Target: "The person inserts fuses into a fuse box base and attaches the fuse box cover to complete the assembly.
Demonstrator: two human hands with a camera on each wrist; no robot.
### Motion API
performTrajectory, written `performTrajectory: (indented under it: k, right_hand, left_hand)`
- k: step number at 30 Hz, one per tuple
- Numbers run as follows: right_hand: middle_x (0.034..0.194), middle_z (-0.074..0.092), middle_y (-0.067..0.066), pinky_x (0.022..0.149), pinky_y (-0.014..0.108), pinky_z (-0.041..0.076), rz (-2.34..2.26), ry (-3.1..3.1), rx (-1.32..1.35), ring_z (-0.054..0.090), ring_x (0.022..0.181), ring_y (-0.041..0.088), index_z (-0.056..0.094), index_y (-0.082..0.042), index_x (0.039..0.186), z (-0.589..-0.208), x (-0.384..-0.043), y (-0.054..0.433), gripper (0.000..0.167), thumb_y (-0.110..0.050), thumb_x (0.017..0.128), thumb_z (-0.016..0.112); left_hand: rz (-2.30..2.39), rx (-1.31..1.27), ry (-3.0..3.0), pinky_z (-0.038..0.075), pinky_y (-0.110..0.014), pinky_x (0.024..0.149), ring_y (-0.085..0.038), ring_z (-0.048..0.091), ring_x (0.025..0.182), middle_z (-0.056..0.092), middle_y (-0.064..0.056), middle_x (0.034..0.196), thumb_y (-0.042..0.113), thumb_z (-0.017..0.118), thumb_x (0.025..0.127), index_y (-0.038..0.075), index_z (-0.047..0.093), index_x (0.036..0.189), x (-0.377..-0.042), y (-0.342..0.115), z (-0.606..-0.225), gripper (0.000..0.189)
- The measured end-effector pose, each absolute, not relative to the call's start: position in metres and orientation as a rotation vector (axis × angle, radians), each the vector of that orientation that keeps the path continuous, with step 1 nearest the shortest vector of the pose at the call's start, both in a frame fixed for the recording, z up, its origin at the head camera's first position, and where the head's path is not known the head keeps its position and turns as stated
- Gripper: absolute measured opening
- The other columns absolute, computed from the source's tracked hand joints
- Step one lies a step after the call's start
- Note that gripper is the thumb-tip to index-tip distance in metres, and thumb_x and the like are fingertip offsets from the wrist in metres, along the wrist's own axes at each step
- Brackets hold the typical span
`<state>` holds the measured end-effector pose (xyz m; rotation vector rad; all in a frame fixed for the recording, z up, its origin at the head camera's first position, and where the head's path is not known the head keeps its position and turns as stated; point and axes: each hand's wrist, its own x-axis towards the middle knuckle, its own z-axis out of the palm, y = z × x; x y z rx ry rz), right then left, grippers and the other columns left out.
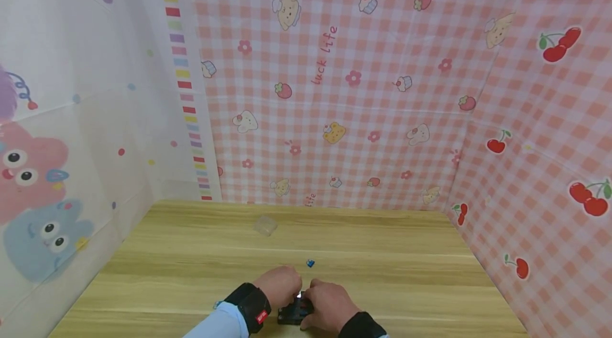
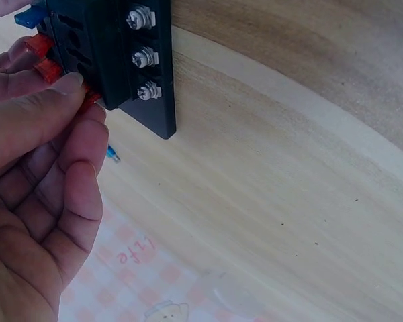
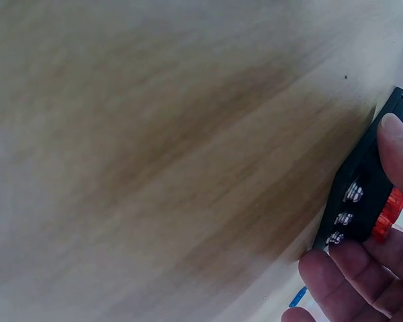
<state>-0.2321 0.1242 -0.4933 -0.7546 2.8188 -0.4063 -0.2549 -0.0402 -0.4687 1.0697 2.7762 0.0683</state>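
Note:
A black fuse block [image 1: 288,317] lies on the table close to the front, between the two hands. Thumb and forefinger of the left hand [image 1: 279,284] pinch a red blade fuse [image 2: 90,102] at the block's end; whether it is fully seated cannot be seen. More red fuses [image 2: 48,69] and a blue fuse [image 2: 29,17] stand in the block's row. Silver screws [image 2: 145,57] line one side. The right hand [image 1: 331,303] grips the block, its thumb on one end and its fingers around the other in the right wrist view.
Beyond the hands, a small blue fuse [image 1: 310,263] lies on the wooden table [image 1: 406,263]. Farther back, left of centre, is a clear plastic piece [image 1: 265,225]. Patterned cloth walls [image 1: 334,157] enclose the table's back and sides.

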Motion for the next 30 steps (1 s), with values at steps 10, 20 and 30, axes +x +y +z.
performTrajectory:
  k: [10,20,30]
  right_hand:
    - [0.078,0.049,-0.011,0.063,0.023,0.041,-0.391,2.824,-0.774,0.046,0.063,0.005,0.075,-0.015,0.092,-0.4939,-0.2314,0.1241,0.033,-0.039,0.073,0.087]
    - [0.079,0.049,-0.011,0.063,0.023,0.041,-0.403,2.831,-0.797,0.046,0.064,0.005,0.075,-0.015,0.093,-0.4928,-0.2318,0.1249,0.033,-0.038,0.072,0.087]
    - [0.078,0.049,-0.011,0.062,0.024,0.041,-0.409,2.831,-0.789,0.046,0.064,0.005,0.076,-0.015,0.093,-0.4927,-0.2313,0.1247,0.032,-0.038,0.073,0.087]
  left_hand:
    - [0.034,1.109,2.794,0.040,-0.019,0.056,-0.004,0.046,0.055,0.055,0.011,0.061,0.006,0.078,0.082,0.016,0.075,0.077,-0.2537,-0.0398,-0.4707,0.012]
    - [-0.024,1.141,2.827,0.037,-0.019,0.055,-0.004,0.043,0.055,0.053,0.011,0.060,0.007,0.078,0.082,0.016,0.074,0.076,-0.2524,-0.0388,-0.4715,0.012]
    - [0.002,1.064,2.817,0.040,-0.020,0.060,-0.005,0.045,0.058,0.055,0.009,0.063,0.006,0.078,0.082,0.015,0.074,0.079,-0.2510,-0.0368,-0.4736,0.011]
